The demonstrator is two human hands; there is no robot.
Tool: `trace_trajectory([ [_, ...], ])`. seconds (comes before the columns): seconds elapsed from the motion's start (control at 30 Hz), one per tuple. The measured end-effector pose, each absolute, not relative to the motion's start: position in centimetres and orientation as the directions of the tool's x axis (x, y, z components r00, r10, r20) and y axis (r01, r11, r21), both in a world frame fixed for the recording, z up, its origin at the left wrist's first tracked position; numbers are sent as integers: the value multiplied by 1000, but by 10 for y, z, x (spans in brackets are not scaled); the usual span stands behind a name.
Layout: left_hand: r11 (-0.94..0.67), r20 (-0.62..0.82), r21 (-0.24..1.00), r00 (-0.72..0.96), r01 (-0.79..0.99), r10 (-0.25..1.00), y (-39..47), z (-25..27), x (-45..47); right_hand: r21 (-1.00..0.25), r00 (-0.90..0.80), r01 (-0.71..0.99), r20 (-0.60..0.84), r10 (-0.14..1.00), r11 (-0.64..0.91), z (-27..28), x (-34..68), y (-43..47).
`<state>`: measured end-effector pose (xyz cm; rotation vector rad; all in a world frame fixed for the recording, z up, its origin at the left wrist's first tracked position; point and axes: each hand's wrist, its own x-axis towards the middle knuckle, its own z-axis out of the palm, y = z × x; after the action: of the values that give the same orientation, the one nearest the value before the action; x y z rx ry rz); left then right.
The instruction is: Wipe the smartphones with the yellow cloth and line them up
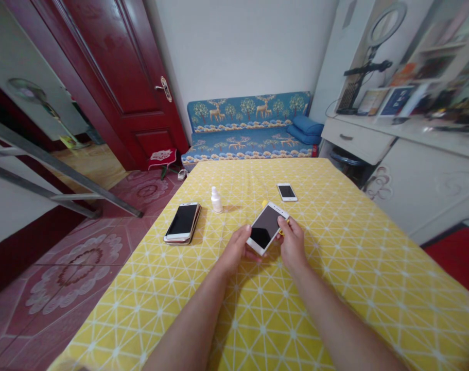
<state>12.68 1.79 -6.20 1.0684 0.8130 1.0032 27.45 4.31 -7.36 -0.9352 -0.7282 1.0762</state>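
Observation:
Between my two hands a white smartphone (265, 226) is held tilted above the table, its dark screen facing up. My left hand (237, 247) grips its lower left corner, thumb on the edge and fingers underneath. My right hand (292, 239) is closed on the right edge, with the thumb over the screen's border. Something yellow peeks out beside the right fingers, and a yellow bit (264, 203) shows behind the phone's top edge; I cannot make out what it is. Beyond the hands lies a smaller white phone (287, 192). To the left stands a white spray bottle (216, 200).
A stack of phones (183, 222) lies on the left of the yellow patterned tablecloth (257, 319). Past the table's far edge is a blue sofa (249, 126). A white desk (419, 154) with a ring light stands on the right, a red door (122, 72) at the left.

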Motion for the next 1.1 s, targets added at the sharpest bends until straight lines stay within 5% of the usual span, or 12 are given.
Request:
trace_trajectory([
  [0.23, 531, -86, 736, 720, -420, 688, 22, -62, 118, -904, 207, -398, 76, 975, 155, -65, 273, 33],
  [0.47, 547, -27, 629, 687, -553, 726, 19, -59, 114, -864, 396, -453, 25, 918, 220, -68, 282, 43],
  [0.67, 477, -26, 689, 639, -546, 769, 15, -57, 116, -944, 454, 44, 311, 835, 328, -69, 291, 40],
  [0.8, 443, 3, 737, 657, -511, 753, 12, -57, 118, -851, 336, 297, 517, 787, 432, -67, 287, 34],
  [1.1, 411, -1, 787, 665, -460, 747, 12, -59, 118, -709, 192, 446, 673, 715, 547, -69, 284, 33],
])
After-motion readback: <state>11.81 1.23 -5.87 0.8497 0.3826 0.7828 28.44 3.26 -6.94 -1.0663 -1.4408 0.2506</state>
